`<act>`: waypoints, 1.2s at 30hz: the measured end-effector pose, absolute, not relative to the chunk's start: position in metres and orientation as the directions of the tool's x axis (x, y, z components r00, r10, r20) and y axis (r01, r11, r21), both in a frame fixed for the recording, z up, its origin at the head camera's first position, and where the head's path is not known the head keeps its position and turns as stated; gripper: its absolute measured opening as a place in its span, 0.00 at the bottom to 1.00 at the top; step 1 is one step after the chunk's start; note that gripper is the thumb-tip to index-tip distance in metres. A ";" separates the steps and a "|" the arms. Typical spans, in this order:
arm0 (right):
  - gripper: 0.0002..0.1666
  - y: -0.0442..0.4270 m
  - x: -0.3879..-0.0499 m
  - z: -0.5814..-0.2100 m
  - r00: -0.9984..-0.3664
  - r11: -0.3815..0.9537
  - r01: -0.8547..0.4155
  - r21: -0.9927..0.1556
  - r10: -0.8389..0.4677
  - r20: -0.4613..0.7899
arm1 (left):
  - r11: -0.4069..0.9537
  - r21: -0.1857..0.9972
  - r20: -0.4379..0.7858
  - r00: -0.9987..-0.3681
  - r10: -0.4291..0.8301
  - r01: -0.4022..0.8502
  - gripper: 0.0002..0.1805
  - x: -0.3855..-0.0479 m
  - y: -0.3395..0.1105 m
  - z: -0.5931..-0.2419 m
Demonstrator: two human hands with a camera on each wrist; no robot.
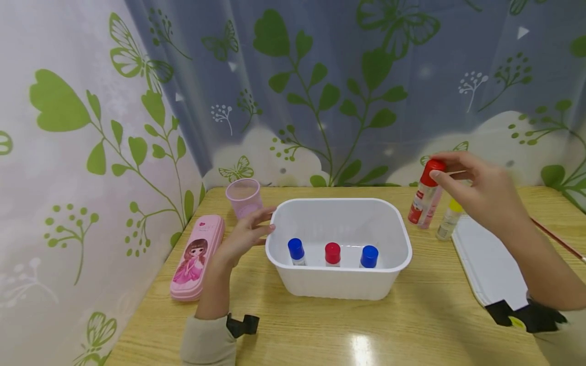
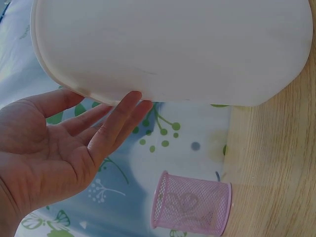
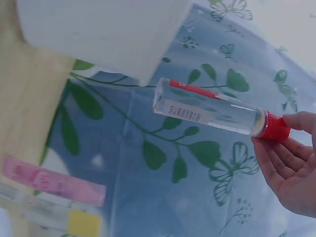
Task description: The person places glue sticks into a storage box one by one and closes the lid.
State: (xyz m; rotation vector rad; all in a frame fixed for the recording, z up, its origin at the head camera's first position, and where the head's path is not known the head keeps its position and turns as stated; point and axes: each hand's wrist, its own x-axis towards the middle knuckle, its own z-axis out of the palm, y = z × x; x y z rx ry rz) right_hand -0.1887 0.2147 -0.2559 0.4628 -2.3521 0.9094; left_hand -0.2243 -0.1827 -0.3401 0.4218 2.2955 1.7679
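My right hand [image 1: 485, 188] pinches the red cap of a clear glue bottle [image 3: 207, 108], its body tilted with the base toward the lower left in the head view. My left hand [image 1: 244, 234] touches the left end of a white plastic bin [image 1: 339, 282] with fingers extended against its side and rim. Inside the bin stand two blue-capped bottles, one at left [image 1: 296, 249] and one at right [image 1: 369, 255], with a red-capped bottle [image 1: 332, 252] between them; their lower parts are hidden by the front wall.
Right of the bin are a pink item [image 3: 54, 180], a yellow-capped bottle [image 1: 449, 221], a white board [image 1: 490, 259] and a thin red stick [image 1: 556, 239]. Left stand a pink mesh cup [image 2: 192, 203] and a pink pencil case [image 1: 197, 259]. A patterned curtain [image 1: 320, 101] hangs behind the table.
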 end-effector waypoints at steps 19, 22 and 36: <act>0.16 0.147 -0.195 -0.231 -0.728 0.581 -0.631 -0.514 -0.212 0.653 | 0.223 0.970 0.011 -0.940 0.342 0.093 0.27 -0.222 -0.182 -0.338; 0.16 0.133 -0.199 -0.235 -0.722 0.545 -0.649 -0.531 -0.223 0.655 | 0.218 0.971 0.014 -0.939 0.345 0.095 0.27 -0.223 -0.183 -0.339; 0.17 0.081 -0.218 -0.257 -0.798 0.465 -0.599 -0.652 -0.281 0.533 | 0.235 0.968 0.006 -0.947 0.320 0.086 0.27 -0.224 -0.181 -0.339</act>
